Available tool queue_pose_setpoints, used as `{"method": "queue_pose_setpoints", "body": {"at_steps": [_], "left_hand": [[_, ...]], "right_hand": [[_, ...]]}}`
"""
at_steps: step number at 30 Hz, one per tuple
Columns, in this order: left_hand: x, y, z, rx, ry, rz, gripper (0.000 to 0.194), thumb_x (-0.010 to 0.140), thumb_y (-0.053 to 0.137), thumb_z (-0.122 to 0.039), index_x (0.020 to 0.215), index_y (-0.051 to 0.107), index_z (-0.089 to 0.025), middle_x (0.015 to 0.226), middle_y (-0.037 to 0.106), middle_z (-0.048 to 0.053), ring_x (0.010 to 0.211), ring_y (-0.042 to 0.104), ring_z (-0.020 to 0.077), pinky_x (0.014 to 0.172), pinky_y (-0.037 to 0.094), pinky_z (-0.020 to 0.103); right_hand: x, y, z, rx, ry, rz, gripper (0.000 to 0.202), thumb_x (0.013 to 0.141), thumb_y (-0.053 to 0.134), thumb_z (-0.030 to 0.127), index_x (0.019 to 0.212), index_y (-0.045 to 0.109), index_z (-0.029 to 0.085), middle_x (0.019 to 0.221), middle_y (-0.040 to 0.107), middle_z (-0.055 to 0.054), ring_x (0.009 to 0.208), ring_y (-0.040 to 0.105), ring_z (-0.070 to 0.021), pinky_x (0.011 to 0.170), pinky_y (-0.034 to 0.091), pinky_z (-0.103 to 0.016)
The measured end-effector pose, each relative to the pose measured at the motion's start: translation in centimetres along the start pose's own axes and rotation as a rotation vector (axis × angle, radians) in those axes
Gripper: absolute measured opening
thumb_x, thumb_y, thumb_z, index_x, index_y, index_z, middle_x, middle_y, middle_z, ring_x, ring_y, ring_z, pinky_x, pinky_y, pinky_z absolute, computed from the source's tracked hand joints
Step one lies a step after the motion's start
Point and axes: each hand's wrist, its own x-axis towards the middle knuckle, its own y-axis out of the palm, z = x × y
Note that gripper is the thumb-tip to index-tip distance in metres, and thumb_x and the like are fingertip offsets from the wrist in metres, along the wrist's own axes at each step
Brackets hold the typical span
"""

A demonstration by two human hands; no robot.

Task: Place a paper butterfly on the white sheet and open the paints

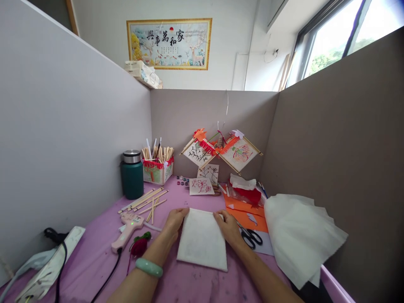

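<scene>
I'm looking down between both hands now, and the white panel [203, 242] sits right in the gap: left hand [176, 221] closed on its far left corner, right hand [227, 227] closed on the far right one, thumb over the edge. Both grips are clamped on it, then, though from up here I can't tell whether its underside rests on the purple cloth [208, 288] or floats just above. I read it as light, nothing to strain the wrists. It holds straight edges out to the near corners, well below the grip, so I'd call it fairly stiff; the face looks like matte fabric or soft paper, so little slip, but it would probably crease or smudge under a hard thumb. I'd hold by the edges as here, pinching gently, and leave the middle untouched. For turning, I'd take opposite sides about halfway down. Just outward of the right hand lie the scissors [251, 239], close enough to snag a sleeve-side swing; farther out, the loose white sheets [303, 235] look far floppier. Outward of the left hand, the glue gun [128, 231] shows a green light, so I'd keep that corner clear.
</scene>
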Motion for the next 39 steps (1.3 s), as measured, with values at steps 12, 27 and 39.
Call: {"method": "queue_pose_setpoints", "body": {"at_steps": [12,27,39], "left_hand": [[0.4,-0.2,0.2,0.086,0.088,-0.037,0.045,0.055,0.072,-0.054,0.065,0.056,-0.014,0.051,0.045,-0.005,0.044,0.038,0.0079,0.045,0.025,0.022],[0.8,-0.3,0.5,0.075,0.062,-0.014,0.050,0.050,0.075,-0.057,0.065,0.059,-0.013,0.054,0.058,0.001,0.048,0.050,0.0126,0.048,0.035,0.024],[1.6,-0.7,1.1,0.080,-0.009,-0.018,0.045,0.051,0.076,-0.052,0.063,0.058,-0.012,0.051,0.059,0.001,0.045,0.052,0.0129,0.046,0.037,0.024]], "right_hand": [[-0.1,0.0,0.4,0.098,0.048,0.002,0.040,0.078,0.044,0.056,0.057,0.040,0.022,0.053,0.038,0.005,0.054,0.037,-0.0133,0.052,0.030,-0.026],[-0.2,0.4,-0.1,0.197,0.120,0.027,0.042,0.076,0.046,0.058,0.058,0.037,0.022,0.054,0.035,0.006,0.053,0.034,-0.0119,0.050,0.029,-0.024],[-0.3,0.6,-0.1,0.180,0.151,0.050,0.043,0.076,0.045,0.059,0.058,0.038,0.022,0.053,0.037,0.005,0.053,0.035,-0.0122,0.049,0.029,-0.024]]}}
